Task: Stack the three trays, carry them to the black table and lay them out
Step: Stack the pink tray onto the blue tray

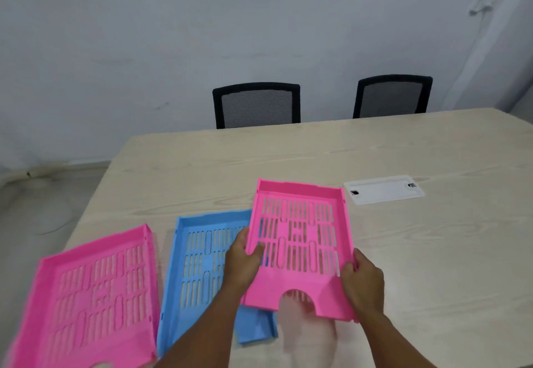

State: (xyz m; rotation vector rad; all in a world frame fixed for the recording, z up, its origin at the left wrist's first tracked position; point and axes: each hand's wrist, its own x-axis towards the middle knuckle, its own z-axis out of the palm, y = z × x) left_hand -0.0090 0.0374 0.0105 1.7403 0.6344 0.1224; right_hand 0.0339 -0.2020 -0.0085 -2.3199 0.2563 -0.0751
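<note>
Both my hands hold a pink slotted tray [300, 238] lifted off the light wooden table [403, 252]. My left hand [243, 261] grips its left wall and my right hand [364, 281] grips its right wall. Its left edge overlaps a blue tray [199, 264] that lies flat on the table under my left hand. A second pink tray [86, 295] lies flat at the table's near left corner, beside the blue one. No black table is in view.
A white cable cover plate [383, 189] sits flush in the table to the right of the held tray. Two black mesh chairs [256, 105] [392, 96] stand behind the far edge. The table's left edge drops to grey floor [43, 209].
</note>
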